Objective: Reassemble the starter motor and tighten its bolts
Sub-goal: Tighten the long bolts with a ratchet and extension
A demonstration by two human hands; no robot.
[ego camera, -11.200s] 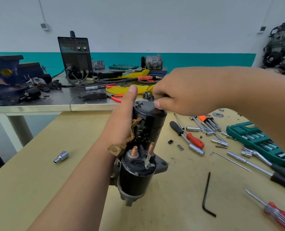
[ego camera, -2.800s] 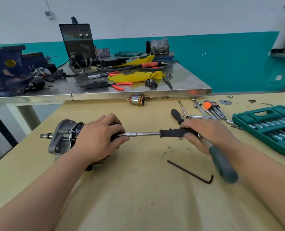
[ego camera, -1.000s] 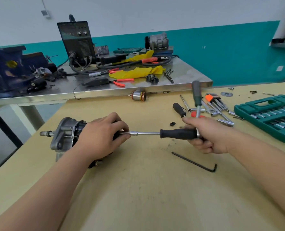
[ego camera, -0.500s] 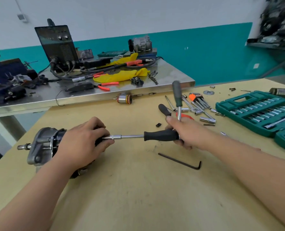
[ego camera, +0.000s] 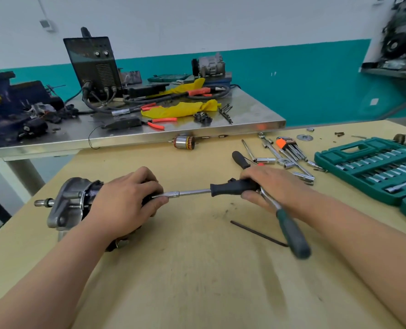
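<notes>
Starter motor (ego camera: 71,205) on side on tabletop (ego camera: 197,269), looks assembled; left hand (ego camera: 123,200) fingers wrapped round body; right hand (ego camera: 268,186) fingers curled on socket driver (ego camera: 230,188), ratchet (ego camera: 292,233) on its end, shaft meeting motor's rear. Tightening seemingly under way, unfinished.

The left hand (ego camera: 126,200) hides most of the motor (ego camera: 69,203) and the tip of the driver (ego camera: 230,189). The right hand (ego camera: 268,184) covers the head of the ratchet (ego camera: 292,233), whose grip is blurred. The socket case (ego camera: 368,167) is cut off by the right edge.
</notes>
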